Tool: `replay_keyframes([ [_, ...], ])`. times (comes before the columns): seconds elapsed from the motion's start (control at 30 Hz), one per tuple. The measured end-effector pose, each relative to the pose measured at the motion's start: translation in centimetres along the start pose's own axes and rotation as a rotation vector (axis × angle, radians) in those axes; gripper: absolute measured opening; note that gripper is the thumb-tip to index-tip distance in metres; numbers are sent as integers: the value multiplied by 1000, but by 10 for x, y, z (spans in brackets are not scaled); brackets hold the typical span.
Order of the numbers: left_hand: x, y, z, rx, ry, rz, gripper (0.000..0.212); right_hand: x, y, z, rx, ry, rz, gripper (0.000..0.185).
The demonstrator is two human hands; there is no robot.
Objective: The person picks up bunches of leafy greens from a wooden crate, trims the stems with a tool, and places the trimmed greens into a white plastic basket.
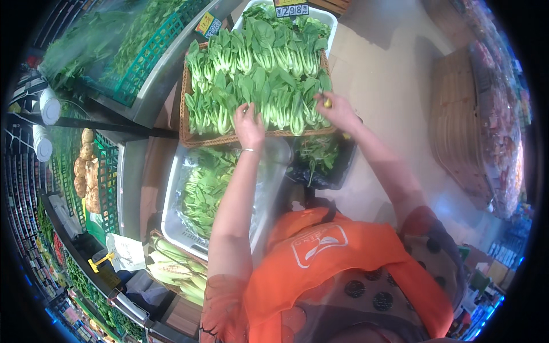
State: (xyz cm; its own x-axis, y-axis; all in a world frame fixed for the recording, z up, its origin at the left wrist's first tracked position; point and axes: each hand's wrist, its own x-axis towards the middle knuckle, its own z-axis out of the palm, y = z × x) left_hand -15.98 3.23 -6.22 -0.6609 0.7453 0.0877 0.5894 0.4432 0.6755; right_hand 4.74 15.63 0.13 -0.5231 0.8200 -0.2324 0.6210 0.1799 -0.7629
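Observation:
A brown wicker basket (214, 139) holds rows of leafy green bok choy (266, 90), stems towards me. My left hand (249, 126), with a bangle at the wrist, is at the front row, fingertips among the leaves and stems; whether it grips a plant I cannot tell. My right hand (336, 110) is at the basket's right edge, its fingers closed round a small yellow-handled tool, whose kind I cannot make out. Below the basket, a white plastic crate (169, 214) holds more leafy greens (203, 193) in clear plastic.
A black container (343, 171) with loose greens stands low at the right. Corn in husks (180, 270) lies at lower left. A metal-edged shelf (154, 90) with a green plastic basket (150, 55) borders the left. A price sign (291, 9) stands beyond the wicker basket.

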Motion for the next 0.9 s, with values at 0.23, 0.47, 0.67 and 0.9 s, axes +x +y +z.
replay_keyframes([
  [0.23,-4,-2,-5,325,-67,143,36,-43,-12,24,56,-180,132,44],
  [0.47,-15,-25,-66,-208,-91,164,41,-43,-14,35,-53,-109,16,46],
  [0.67,-132,-203,-46,-512,7,-620,5,-81,37,30,590,-477,400,26],
  [0.9,-208,-141,27,42,-347,-264,30,-135,31,92,416,-810,380,27],
])
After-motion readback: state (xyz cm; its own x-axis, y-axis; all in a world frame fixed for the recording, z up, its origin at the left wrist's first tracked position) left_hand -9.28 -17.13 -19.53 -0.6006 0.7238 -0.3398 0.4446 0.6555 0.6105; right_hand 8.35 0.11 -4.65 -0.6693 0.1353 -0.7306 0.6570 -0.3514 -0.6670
